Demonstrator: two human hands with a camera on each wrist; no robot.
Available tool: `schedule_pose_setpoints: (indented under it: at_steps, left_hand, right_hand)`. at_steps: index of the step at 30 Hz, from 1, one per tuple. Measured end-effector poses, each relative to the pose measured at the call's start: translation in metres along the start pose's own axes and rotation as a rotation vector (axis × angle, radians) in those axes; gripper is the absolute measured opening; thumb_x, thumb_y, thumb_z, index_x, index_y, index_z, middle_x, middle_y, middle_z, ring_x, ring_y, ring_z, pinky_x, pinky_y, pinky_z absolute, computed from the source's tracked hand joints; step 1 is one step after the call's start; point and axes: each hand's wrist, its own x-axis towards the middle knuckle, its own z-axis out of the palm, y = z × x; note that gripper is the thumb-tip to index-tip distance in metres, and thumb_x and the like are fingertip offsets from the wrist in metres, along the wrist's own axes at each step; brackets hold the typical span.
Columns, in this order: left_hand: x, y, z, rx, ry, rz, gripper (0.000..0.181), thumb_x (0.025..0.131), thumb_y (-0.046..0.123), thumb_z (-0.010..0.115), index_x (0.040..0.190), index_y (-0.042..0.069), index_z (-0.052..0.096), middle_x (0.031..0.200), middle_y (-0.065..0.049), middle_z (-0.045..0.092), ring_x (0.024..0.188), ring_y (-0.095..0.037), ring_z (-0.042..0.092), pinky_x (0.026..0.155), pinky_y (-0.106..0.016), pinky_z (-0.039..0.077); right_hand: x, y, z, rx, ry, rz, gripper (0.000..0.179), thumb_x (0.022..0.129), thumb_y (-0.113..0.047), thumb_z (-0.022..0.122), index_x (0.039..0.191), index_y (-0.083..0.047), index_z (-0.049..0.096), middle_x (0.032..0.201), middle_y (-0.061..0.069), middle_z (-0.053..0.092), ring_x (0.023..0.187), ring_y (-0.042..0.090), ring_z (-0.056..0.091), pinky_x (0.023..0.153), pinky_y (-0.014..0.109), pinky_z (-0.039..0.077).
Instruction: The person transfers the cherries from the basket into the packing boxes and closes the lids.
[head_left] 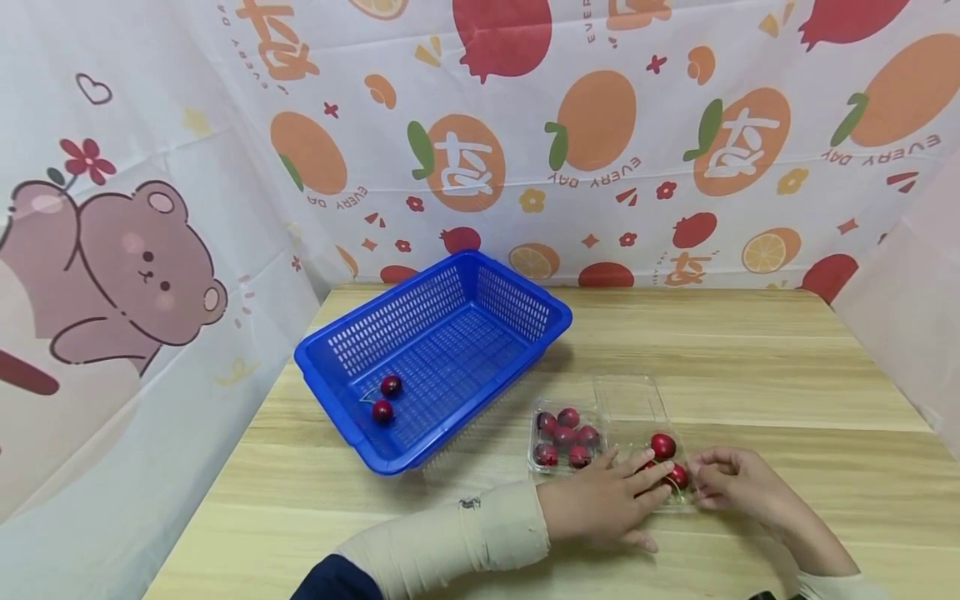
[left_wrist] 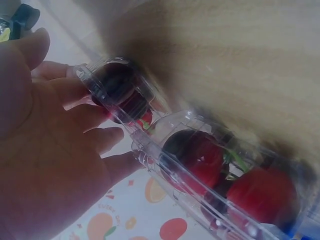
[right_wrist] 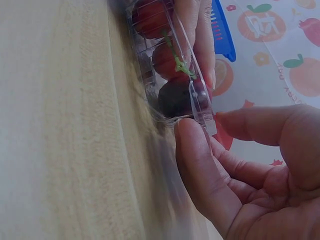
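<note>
Cherries (head_left: 663,446) in the uncovered box (right_wrist: 150,95), right of centre on the near part of the table (head_left: 787,358), and here is where both hands are busy! The left hand (head_left: 600,500) lies across from the left, fingers long and spread over the fruit; whether the fingertips actually press on it, one cannot tell. At the right edge sits the right hand (head_left: 738,482), thumb and forefinger pinching the box's clear rim, the other fingers bent in behind. Two cherries show plainly, red and glossy, with a third mostly hidden under the left fingers, and a green stem pokes up among them. The clear lid (head_left: 626,400) lies folded back on the far side. Just to the left, the filled box (head_left: 588,414) holds a group of cherries, and further left and far stands the blue basket (head_left: 457,350) with two more at its near left end. So the step in hand looks like settling fruit into place with the box held steady. The next move, by the look of it, calls for tucking fruit and stems below the rim, the right pinch firm but gentle, since that thin plastic would likely flex.
</note>
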Motion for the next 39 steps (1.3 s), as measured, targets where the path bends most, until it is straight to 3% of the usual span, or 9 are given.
schedule_pose_setpoints:
  at_steps: [5,10,14,17,21,23,25,30,39]
  left_hand:
    - [-0.003,-0.001,0.000,-0.005,0.027,0.018,0.070,0.093,0.066,0.024,0.154,0.034,0.009,0.161,0.007,0.000,0.147,-0.021,0.003,0.116,-0.042,0.019]
    - [-0.008,0.003,-0.001,0.128,0.110,0.064,0.067,0.094,0.065,0.024,0.153,0.037,0.007,0.161,0.005,-0.001,0.147,-0.025,0.004,0.114,-0.044,0.024]
    - [-0.018,0.006,-0.007,0.241,0.234,0.131,0.065,0.095,0.063,0.031,0.153,0.036,0.019,0.160,0.002,0.015,0.146,-0.026,0.016,0.109,-0.043,0.033]
    - [-0.033,0.004,-0.016,0.213,0.268,0.181,0.060,0.095,0.056,0.040,0.150,0.037,0.027,0.154,0.003,0.032,0.136,-0.018,0.037,0.101,-0.035,0.042]
    - [-0.057,-0.004,-0.030,0.172,0.335,0.225,0.037,0.095,0.044,0.050,0.131,0.037,0.051,0.119,0.013,0.059,0.098,-0.003,0.056,0.076,-0.017,0.043]
    - [-0.071,-0.010,-0.035,0.211,0.399,0.241,0.016,0.095,0.037,0.053,0.110,0.034,0.059,0.094,0.016,0.061,0.078,-0.001,0.053,0.065,-0.016,0.039]
    - [-0.083,-0.017,-0.038,0.248,0.458,0.248,0.005,0.094,0.031,0.055,0.091,0.031,0.058,0.078,0.016,0.056,0.067,-0.002,0.047,0.058,-0.018,0.034]
    - [-0.105,-0.035,-0.039,0.235,0.567,0.205,0.019,0.092,0.024,0.058,0.074,0.028,0.054,0.067,0.015,0.052,0.061,-0.002,0.047,0.055,-0.020,0.035]
    - [-0.126,-0.066,-0.038,0.094,0.680,0.083,0.019,0.089,0.026,0.061,0.071,0.022,0.058,0.064,0.012,0.054,0.058,-0.004,0.051,0.053,-0.022,0.039]
  right_hand:
    - [0.001,0.000,-0.001,0.000,-0.021,0.002,0.045,0.097,-0.011,0.052,0.124,0.023,0.041,0.095,0.012,0.063,0.082,0.019,0.064,0.073,0.030,0.057]
    - [0.000,0.002,-0.003,0.012,-0.045,-0.008,0.044,0.097,-0.010,0.051,0.124,0.024,0.041,0.095,0.011,0.063,0.082,0.018,0.064,0.073,0.030,0.057]
    - [-0.002,0.004,-0.004,0.020,-0.055,-0.016,0.042,0.097,-0.010,0.051,0.121,0.024,0.042,0.092,0.010,0.063,0.080,0.017,0.064,0.072,0.030,0.057]
    - [-0.002,0.005,-0.004,0.021,-0.055,-0.017,0.043,0.096,-0.010,0.052,0.121,0.023,0.043,0.091,0.010,0.062,0.079,0.017,0.064,0.072,0.030,0.057]
    - [0.000,0.005,-0.003,0.016,-0.042,-0.014,0.042,0.096,-0.012,0.053,0.120,0.022,0.045,0.090,0.010,0.062,0.079,0.017,0.064,0.072,0.030,0.057]
    - [0.001,0.004,-0.003,0.017,-0.040,-0.013,0.041,0.096,-0.012,0.053,0.119,0.021,0.046,0.090,0.010,0.062,0.079,0.017,0.064,0.071,0.029,0.057]
    - [0.001,0.004,-0.004,0.019,-0.047,-0.011,0.040,0.096,-0.012,0.053,0.119,0.021,0.046,0.090,0.010,0.062,0.078,0.017,0.064,0.071,0.029,0.057]
    - [0.000,0.004,-0.004,0.016,-0.049,-0.006,0.040,0.097,-0.011,0.052,0.120,0.021,0.045,0.090,0.010,0.062,0.079,0.017,0.064,0.071,0.029,0.057]
    - [0.001,0.001,-0.004,0.022,-0.044,0.017,0.040,0.096,-0.011,0.053,0.120,0.021,0.045,0.091,0.010,0.062,0.079,0.017,0.064,0.072,0.030,0.057]
